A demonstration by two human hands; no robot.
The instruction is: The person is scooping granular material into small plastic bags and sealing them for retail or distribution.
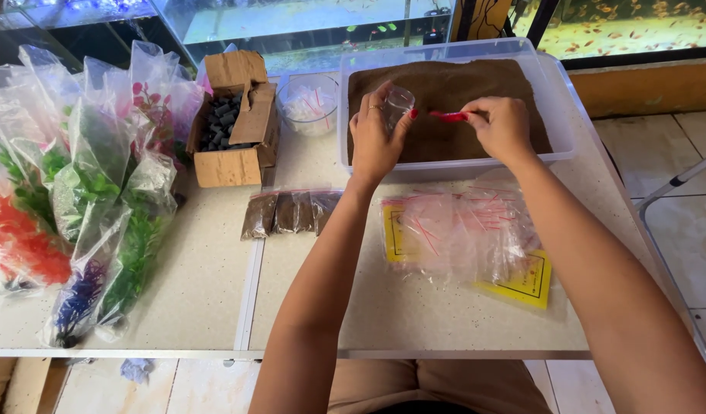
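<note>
My left hand (374,138) holds a small clear plastic bag (399,103) upright over the clear tub (556,115) of brown powder (445,84). My right hand (505,126) grips a small red scoop (449,116), its tip pointing left toward the bag's mouth. Both hands hover above the near part of the tub. Three small filled bags of brown powder (291,212) lie in a row on the table in front of the tub. A pile of empty clear zip bags with red strips (460,234) lies under my right forearm on a yellow sheet (529,284).
A cardboard box of dark pieces (230,123) stands left of the tub, with a clear bowl (307,103) beside it. Bagged plastic aquarium plants (84,192) cover the table's left. Fish tanks (314,23) stand behind. A metal chair frame (675,184) stands at the right.
</note>
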